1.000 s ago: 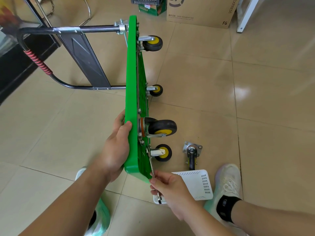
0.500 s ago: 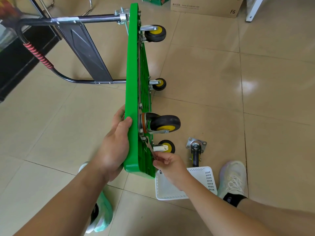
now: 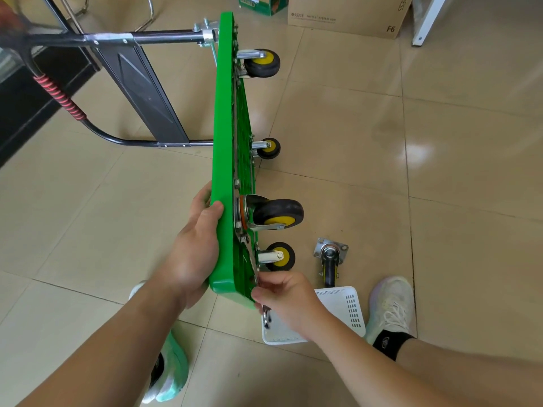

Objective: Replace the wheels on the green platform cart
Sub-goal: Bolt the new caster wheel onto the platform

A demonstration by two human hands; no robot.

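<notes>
L hand (image 3: 194, 254) grips green cart (image 3: 224, 171) edge, R hand (image 3: 286, 301) holds wrench (image 3: 255, 268)

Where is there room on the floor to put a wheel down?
Bare tiles lie right of the green cart, between the cardboard box and the loose wheel. More lie left, below the black handle. Crowded around the white basket, shoe and right hand.
</notes>
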